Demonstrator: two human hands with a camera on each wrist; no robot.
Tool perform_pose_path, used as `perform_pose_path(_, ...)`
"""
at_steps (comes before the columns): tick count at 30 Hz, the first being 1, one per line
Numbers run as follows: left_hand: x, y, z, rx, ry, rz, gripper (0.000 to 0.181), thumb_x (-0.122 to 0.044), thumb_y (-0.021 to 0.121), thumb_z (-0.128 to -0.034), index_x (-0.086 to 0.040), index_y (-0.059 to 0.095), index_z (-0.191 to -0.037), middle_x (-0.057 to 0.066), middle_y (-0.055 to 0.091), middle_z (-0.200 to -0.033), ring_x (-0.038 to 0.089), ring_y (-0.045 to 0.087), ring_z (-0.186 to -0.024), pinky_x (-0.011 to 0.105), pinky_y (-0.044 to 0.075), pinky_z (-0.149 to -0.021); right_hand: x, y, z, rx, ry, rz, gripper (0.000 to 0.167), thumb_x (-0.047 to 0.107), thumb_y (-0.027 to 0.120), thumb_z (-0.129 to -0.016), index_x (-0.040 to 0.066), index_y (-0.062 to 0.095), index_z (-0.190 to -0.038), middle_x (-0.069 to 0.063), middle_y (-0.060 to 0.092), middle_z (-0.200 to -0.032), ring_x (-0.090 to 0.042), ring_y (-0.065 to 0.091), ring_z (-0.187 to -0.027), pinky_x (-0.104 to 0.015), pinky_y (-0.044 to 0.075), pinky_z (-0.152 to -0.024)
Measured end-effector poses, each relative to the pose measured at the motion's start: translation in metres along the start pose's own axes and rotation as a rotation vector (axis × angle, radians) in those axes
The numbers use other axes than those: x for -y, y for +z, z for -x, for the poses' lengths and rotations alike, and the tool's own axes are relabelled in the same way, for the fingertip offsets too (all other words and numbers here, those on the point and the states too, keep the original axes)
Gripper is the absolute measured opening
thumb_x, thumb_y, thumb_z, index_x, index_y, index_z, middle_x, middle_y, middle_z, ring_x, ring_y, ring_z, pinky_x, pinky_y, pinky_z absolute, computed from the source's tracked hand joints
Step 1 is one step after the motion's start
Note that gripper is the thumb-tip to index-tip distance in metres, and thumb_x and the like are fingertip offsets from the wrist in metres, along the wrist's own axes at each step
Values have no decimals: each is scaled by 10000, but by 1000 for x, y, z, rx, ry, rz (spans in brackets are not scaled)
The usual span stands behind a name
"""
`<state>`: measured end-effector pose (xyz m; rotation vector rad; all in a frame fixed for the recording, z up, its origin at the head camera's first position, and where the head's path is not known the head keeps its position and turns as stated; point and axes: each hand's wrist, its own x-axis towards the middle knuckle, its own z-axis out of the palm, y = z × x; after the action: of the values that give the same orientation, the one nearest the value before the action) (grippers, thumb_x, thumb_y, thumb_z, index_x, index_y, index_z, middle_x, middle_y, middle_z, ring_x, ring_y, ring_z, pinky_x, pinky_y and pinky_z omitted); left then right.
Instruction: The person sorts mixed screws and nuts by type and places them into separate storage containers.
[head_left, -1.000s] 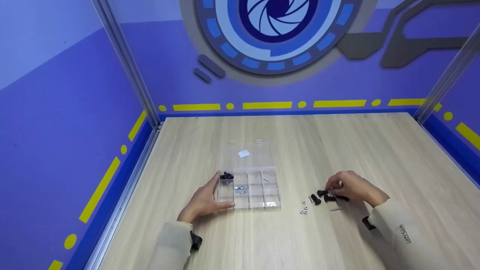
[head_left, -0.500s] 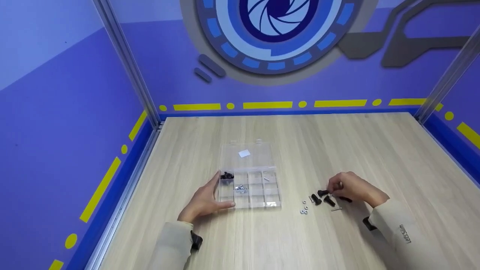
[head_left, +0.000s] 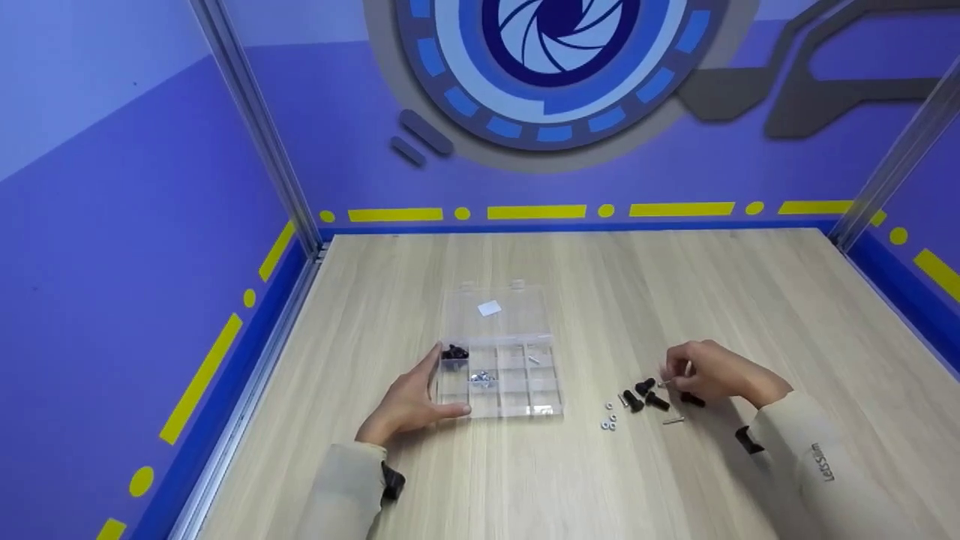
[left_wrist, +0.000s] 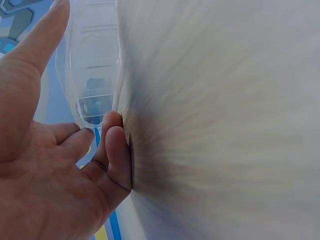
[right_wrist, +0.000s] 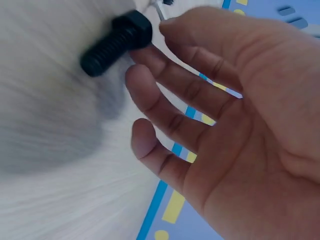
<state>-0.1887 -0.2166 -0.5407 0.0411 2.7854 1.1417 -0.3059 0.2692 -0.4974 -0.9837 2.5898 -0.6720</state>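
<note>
My left hand rests against the left side and front corner of a clear compartment box, its thumb stretched along the front edge. In the left wrist view the box stands beyond spread fingers. At the right, my right hand pinches a thin silver screw between thumb and fingertips, low over the table. The right wrist view shows only a sliver of this screw by the thumb tip. A black hex bolt lies close to those fingers; in the head view it is the bolt under the hand.
Several black bolts lie left of my right hand, with silver nuts and another thin screw nearby. The box lid is folded back. Compartments hold black parts, silver nuts and a silver screw.
My right hand has shifted slightly right, away from the black bolts, with the thin silver screw showing in its pinch. More of the bolt under it shows. The left hand stays in place.
</note>
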Motion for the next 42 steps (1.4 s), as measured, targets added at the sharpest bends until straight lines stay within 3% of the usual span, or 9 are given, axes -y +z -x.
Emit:
perform_pose_path(6,-1,-1,-1,2,3,16,1250,-542,894,-736,-150,155,-1663,141,260,-1676,400,291,-1508,550,259,-1228,3,-1,-5,-123,25,73,230,-10,705,-835,172,602,-738,84,570,-685,-72,502,-617,-234,432,-565)
perform_pose_path(11,-1,-1,-1,5,5,20,1249,-551,889,-737,-151,154,-1664,142,257,-1677,401,290,-1508,547,259,-1229,7,2,-15,-189,5,60,265,20,785,-835,154,576,-740,85,561,-678,-69,511,-623,-235,451,-576)
perform_pose_path(15,-2,-1,-1,4,2,16,1246,-549,890,-738,-150,157,-1663,138,263,-1675,397,293,-1508,540,261,-1230,12,4,-23,-201,-45,74,191,-40,742,-829,132,661,-805,81,623,-736,-74,560,-678,-256,499,-604)
perform_pose_path(22,0,1,-1,1,5,2,1220,-535,884,-755,-136,169,-1660,148,284,-1668,406,309,-1500,548,282,-1220,27,2,-39,-202,-138,118,230,-112,638,-832,77,764,-865,-10,732,-831,-107,625,-737,-276,544,-616)
perform_pose_path(30,2,0,-1,0,-6,7,1247,-549,891,-737,-154,155,-1664,137,267,-1674,409,304,-1501,554,268,-1223,52,2,-61,-199,-209,153,156,-71,712,-880,44,804,-929,-65,776,-896,-164,701,-777,-318,592,-660)
perform_pose_path(42,1,-1,0,-4,9,19,1252,-536,901,-731,-146,161,-1662,141,274,-1671,407,307,-1500,548,268,-1224,90,11,-93,-235,-319,149,122,-15,770,-888,77,826,-946,-42,790,-917,-108,697,-717,-267,581,-620)
